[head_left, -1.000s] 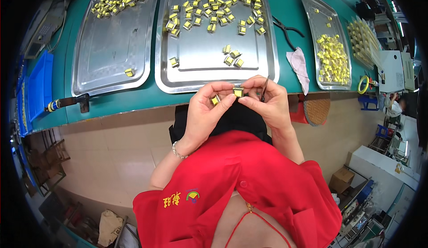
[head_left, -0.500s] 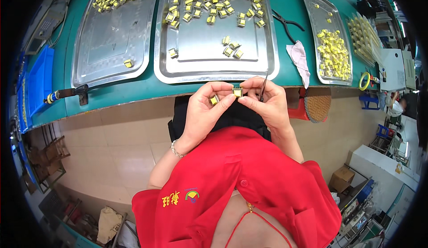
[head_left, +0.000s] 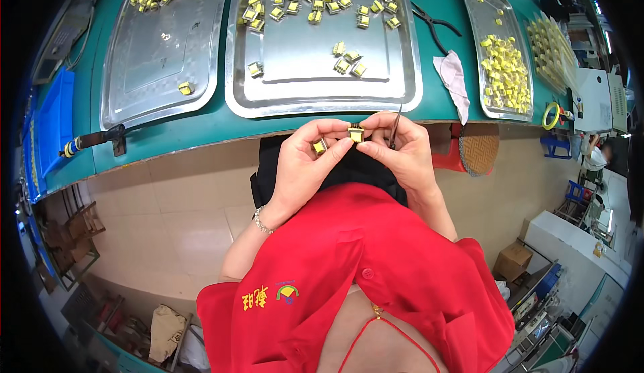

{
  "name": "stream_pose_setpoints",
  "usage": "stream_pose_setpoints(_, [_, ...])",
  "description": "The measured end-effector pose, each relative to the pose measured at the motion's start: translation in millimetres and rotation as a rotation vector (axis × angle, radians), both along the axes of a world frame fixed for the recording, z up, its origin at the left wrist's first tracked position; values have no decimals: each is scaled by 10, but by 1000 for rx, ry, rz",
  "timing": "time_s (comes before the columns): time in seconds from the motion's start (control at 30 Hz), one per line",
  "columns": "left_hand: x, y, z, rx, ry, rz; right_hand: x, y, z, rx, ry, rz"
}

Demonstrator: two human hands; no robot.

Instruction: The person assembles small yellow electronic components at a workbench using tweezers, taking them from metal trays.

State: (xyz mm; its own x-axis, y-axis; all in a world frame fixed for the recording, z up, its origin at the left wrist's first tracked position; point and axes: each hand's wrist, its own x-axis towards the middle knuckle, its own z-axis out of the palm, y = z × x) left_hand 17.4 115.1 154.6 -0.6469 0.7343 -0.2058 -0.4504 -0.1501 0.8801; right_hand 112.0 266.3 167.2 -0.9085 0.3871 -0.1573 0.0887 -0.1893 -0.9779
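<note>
Just off the table's front edge, my left hand (head_left: 300,165) and my right hand (head_left: 410,158) pinch one small yellow-wrapped transformer (head_left: 355,135) between their fingertips, its dark pin side facing the table. A second transformer (head_left: 319,146) is tucked in the curled fingers of my left hand. Dark tweezers (head_left: 395,130) stay in my right hand, with the thin tip pointing up past the fingers. Straight ahead, a metal tray (head_left: 322,102) holds many such transformers, with a small loose group (head_left: 347,61) nearer to me.
On the left, another metal tray (head_left: 144,81) carries piled transformers; a black-handled tool (head_left: 94,141) and blue bin (head_left: 57,121) sit beside it. To the right are pliers (head_left: 435,27), a pinkish cloth (head_left: 451,81), a tray of yellow pieces (head_left: 503,74) and a yellow tape roll (head_left: 551,116).
Both hands keep their pinch on the transformer, which seems turned slightly. The view has shifted a little, so the trays sit slightly differently in it.
</note>
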Motion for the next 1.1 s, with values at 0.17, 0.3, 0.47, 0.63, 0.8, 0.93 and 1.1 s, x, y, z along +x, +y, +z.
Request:
stream_pose_setpoints(0.17, [-55, -2, 39, -13, -213, -73, -35, -9, -32, 127, 104, 5])
stream_pose_setpoints(0.3, [-79, -11, -35, 94, -428, -126, -77, -49, 43, 378, 186, 35])
stream_pose_setpoints(0.47, [-71, -4, -46, 230, -559, -161, -53, -31, 16, 347, 110, 18])
stream_pose_setpoints(0.63, [-99, -3, -46, 252, -598, -175, -65, -50, 6, 341, 127, -10])
stream_pose_setpoints(0.8, [-102, 0, -66, 271, -607, -192, -80, -67, 34, 365, 107, -28])
stream_pose_setpoints(0.93, [-97, 5, -96, 275, -594, -220, -78, -61, 52, 421, 76, -25])
stream_pose_setpoints(1.1, [-98, 2, -113, 327, -657, -205, -36, -3, 105, 532, 15, -60])
